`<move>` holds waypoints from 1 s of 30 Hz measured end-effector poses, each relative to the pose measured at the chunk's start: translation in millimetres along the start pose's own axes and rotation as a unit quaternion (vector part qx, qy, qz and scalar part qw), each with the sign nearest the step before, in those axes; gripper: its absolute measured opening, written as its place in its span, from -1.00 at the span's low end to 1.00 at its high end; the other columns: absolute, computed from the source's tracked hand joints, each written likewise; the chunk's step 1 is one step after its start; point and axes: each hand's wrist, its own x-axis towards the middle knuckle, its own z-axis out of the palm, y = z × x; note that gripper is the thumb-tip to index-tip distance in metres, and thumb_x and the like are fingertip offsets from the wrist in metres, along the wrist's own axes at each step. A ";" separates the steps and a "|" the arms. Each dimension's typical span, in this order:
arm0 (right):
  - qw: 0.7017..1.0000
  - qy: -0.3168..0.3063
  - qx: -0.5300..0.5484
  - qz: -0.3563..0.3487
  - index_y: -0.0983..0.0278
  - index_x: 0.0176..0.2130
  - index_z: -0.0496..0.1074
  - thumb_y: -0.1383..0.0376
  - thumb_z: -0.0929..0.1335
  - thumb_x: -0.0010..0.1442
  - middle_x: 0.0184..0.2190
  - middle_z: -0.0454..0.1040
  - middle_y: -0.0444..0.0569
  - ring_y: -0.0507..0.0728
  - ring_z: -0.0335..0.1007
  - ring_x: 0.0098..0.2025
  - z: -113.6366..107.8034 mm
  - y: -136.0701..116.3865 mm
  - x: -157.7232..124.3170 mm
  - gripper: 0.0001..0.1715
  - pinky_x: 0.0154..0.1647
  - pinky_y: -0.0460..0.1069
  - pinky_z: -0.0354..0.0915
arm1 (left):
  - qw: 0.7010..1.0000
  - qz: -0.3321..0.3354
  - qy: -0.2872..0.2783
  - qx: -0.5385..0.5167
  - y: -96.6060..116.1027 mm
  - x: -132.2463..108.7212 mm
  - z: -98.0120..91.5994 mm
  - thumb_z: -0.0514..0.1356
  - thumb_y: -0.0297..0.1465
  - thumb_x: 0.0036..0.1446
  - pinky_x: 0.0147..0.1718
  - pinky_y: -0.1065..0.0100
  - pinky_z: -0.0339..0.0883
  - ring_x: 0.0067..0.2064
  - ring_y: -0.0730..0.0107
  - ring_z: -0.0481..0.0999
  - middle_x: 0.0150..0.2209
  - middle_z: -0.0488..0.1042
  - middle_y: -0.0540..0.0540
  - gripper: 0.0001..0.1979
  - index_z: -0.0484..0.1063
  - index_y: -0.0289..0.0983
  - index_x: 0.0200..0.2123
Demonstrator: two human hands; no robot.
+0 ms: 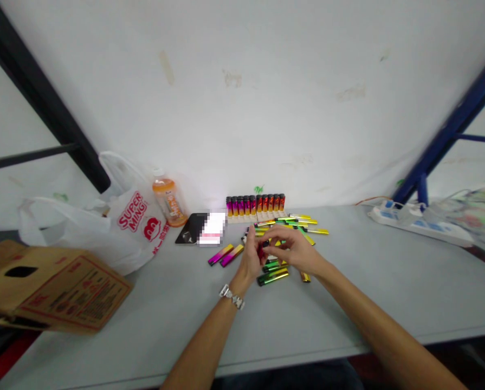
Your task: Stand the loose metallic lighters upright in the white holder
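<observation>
Above the table, my left hand [249, 259] grips a red lighter [260, 250] with a dark top. My right hand [297, 250] has its thumb and fingertips closed in on the lighter's top end from the right. The fingers hide much of it. Two purple-and-yellow lighters [232, 255] lie left of my hands. Beneath and behind them are several loose lighters, among them a green-and-yellow lighter [273, 277] near the front. Against the wall, a row of purple lighters [241, 206] and a row of red-orange lighters [270, 203] stand upright in pale holders [242, 219].
A phone-like black item [190, 229], partly blurred out, lies left of the rows. Beside it are an orange drink bottle [170, 200], a white plastic bag [116, 216] and a cardboard box [59, 287]. A power strip [421, 223] with cables lies at the right.
</observation>
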 end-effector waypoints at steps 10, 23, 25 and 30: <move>0.973 0.194 -0.118 -0.049 0.28 -0.15 0.52 0.16 0.46 0.06 -0.41 0.50 -0.08 0.06 0.41 -0.42 -44.3 54.2 83.9 -0.64 -0.35 -0.01 0.39 | 0.974 0.027 0.091 0.207 -8.0 11.0 -24.8 0.06 -0.08 0.19 -0.71 0.51 0.07 -0.72 0.55 0.26 -0.60 0.40 0.08 -0.67 0.30 -0.24 -0.28; 0.954 0.039 -0.293 -0.046 0.33 -0.40 0.52 0.42 0.39 0.06 -0.49 0.49 -0.09 0.04 0.35 -0.42 -44.5 99.8 155.6 -0.94 -0.34 -0.09 0.22 | 0.927 0.115 0.072 0.350 -10.5 14.3 -29.1 -0.01 -0.15 0.26 -0.53 0.42 -0.01 -0.54 0.51 0.22 -0.61 0.27 0.05 -0.59 0.28 -0.28 -0.54; 0.953 0.029 -0.297 -0.048 0.33 -0.40 0.53 0.42 0.39 0.07 -0.48 0.49 -0.09 0.04 0.35 -0.43 -46.1 101.4 157.6 -0.93 -0.34 -0.09 0.22 | 0.926 0.115 0.070 0.354 -11.6 14.8 -29.3 -0.01 -0.16 0.26 -0.52 0.41 -0.03 -0.55 0.51 0.20 -0.62 0.26 0.05 -0.59 0.28 -0.28 -0.54; 0.943 0.026 -0.331 -0.025 0.33 -0.33 0.58 0.43 0.36 0.13 -0.39 0.47 -0.05 0.05 0.38 -0.35 -41.9 99.8 149.8 -0.84 -0.25 -0.08 0.24 | 0.926 0.112 0.067 0.355 -11.9 14.7 -29.5 -0.01 -0.17 0.26 -0.51 0.41 -0.03 -0.53 0.51 0.21 -0.61 0.26 0.05 -0.59 0.28 -0.28 -0.55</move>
